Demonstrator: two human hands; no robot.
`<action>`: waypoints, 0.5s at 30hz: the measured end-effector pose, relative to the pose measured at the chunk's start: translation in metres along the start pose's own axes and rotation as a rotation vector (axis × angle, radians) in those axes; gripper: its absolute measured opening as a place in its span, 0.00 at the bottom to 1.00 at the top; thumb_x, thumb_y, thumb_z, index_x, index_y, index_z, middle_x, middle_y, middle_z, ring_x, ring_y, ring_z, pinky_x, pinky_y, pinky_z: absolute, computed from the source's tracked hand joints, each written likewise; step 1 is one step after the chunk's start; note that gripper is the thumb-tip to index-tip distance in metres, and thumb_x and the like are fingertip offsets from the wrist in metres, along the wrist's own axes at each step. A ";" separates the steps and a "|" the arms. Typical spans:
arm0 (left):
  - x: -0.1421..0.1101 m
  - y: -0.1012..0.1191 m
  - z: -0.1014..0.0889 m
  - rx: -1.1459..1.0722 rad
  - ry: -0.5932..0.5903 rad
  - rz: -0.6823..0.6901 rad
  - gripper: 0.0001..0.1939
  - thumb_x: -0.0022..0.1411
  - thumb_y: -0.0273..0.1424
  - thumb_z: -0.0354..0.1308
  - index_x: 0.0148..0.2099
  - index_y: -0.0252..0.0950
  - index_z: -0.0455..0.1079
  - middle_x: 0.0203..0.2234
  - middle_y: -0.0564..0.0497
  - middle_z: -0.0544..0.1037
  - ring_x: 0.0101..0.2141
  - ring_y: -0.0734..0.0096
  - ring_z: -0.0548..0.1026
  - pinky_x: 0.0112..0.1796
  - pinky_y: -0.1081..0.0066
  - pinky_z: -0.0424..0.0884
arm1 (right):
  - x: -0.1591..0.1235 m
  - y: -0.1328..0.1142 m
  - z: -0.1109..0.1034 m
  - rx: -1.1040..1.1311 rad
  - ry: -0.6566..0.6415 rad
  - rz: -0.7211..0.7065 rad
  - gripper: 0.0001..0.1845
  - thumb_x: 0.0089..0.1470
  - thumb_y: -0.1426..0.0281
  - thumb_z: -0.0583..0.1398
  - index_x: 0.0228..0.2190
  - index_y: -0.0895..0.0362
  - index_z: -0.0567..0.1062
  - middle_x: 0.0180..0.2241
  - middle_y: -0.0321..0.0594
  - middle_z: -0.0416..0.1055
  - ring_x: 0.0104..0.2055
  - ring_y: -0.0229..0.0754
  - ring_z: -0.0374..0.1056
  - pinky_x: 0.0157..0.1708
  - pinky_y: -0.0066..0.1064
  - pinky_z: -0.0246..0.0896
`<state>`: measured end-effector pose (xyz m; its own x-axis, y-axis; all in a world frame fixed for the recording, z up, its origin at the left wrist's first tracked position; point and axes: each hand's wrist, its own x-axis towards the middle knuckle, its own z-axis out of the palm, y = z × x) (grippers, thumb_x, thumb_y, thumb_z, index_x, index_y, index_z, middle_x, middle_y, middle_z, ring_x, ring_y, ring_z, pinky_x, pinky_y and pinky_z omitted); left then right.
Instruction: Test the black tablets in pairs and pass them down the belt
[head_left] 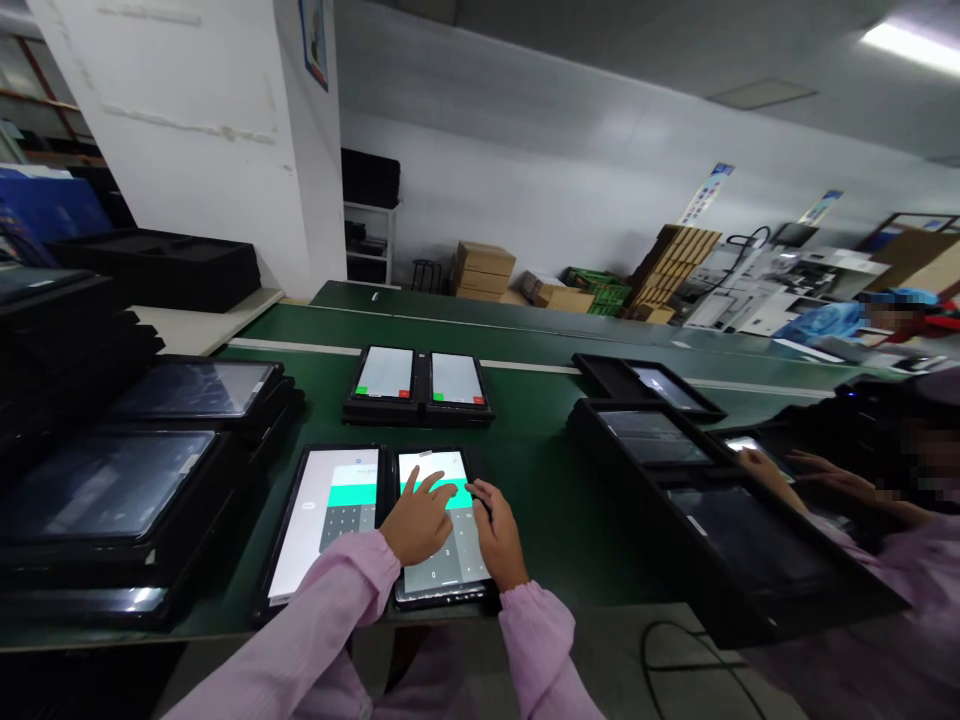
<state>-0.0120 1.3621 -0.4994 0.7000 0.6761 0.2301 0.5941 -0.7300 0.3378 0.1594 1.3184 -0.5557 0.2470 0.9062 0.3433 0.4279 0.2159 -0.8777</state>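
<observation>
Tapping a lit tablet (442,530) near the green surface's (540,480) front edge, left hand (420,520) and right hand (499,535) open, gripping nothing; likely stiff, slick, fragile glass, best lifted by its dark side edges.

No lettering is showing clearly enough to read. The keypad digits on the lit tablet (439,530) are blurring out.

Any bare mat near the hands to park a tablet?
Bare green mat lies between the right hand and the long black tray, and in a narrow strip before the far tablet pair. The left is crowded: stacked trays abut the near-left tablet; the left hand covers the near-right tablet.
</observation>
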 end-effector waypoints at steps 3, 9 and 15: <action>-0.010 -0.002 -0.010 -0.026 0.048 -0.020 0.25 0.58 0.22 0.48 0.58 0.40 0.64 0.53 0.47 0.74 0.64 0.58 0.59 0.65 0.44 0.44 | 0.001 0.000 0.001 -0.026 -0.025 -0.018 0.18 0.63 0.60 0.52 0.49 0.56 0.70 0.48 0.49 0.73 0.54 0.50 0.68 0.56 0.48 0.61; -0.055 -0.013 -0.031 -0.032 0.119 -0.161 0.25 0.59 0.21 0.47 0.58 0.40 0.64 0.52 0.48 0.74 0.62 0.60 0.62 0.65 0.45 0.47 | 0.000 -0.001 -0.005 0.055 -0.009 0.067 0.21 0.63 0.60 0.52 0.53 0.58 0.66 0.51 0.51 0.72 0.54 0.50 0.68 0.54 0.48 0.63; -0.080 -0.012 -0.038 -0.025 0.117 -0.162 0.25 0.58 0.22 0.48 0.58 0.40 0.63 0.53 0.48 0.74 0.63 0.59 0.61 0.65 0.45 0.48 | -0.020 -0.028 0.005 -0.137 -0.177 -0.208 0.16 0.64 0.67 0.51 0.52 0.54 0.67 0.49 0.45 0.74 0.57 0.49 0.65 0.63 0.55 0.49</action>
<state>-0.0902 1.3210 -0.4876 0.5442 0.7927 0.2747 0.6844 -0.6088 0.4012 0.1378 1.2961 -0.5394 -0.0086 0.8995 0.4368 0.5699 0.3633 -0.7370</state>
